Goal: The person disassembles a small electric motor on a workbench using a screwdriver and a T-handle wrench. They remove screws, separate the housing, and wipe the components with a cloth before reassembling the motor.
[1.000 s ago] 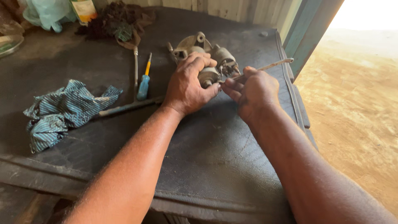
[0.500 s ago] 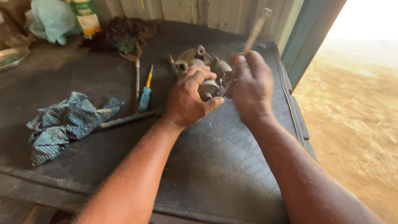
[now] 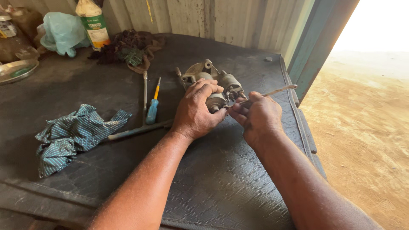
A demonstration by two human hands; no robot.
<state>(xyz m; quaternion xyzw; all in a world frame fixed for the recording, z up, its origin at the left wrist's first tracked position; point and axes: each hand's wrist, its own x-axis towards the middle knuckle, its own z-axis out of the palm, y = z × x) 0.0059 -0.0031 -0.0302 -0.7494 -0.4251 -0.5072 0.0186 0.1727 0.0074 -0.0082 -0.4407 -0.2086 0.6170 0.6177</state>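
Note:
A grey metal starter-motor-like part lies on a dark rubber mat. My left hand grips its near cylindrical end from above. My right hand is closed on a thin wooden-handled tool; its handle sticks out to the upper right and its tip meets the part between my two hands.
A blue-handled screwdriver and a long metal rod lie left of my left hand. A striped blue cloth sits at the left. A bottle, a green bag, a dark rag pile and a metal plate stand at the back. A doorway opens right.
My right hand swung the tool's handle from upright back down to the right, as it was a second ago. My left hand stayed on the part.

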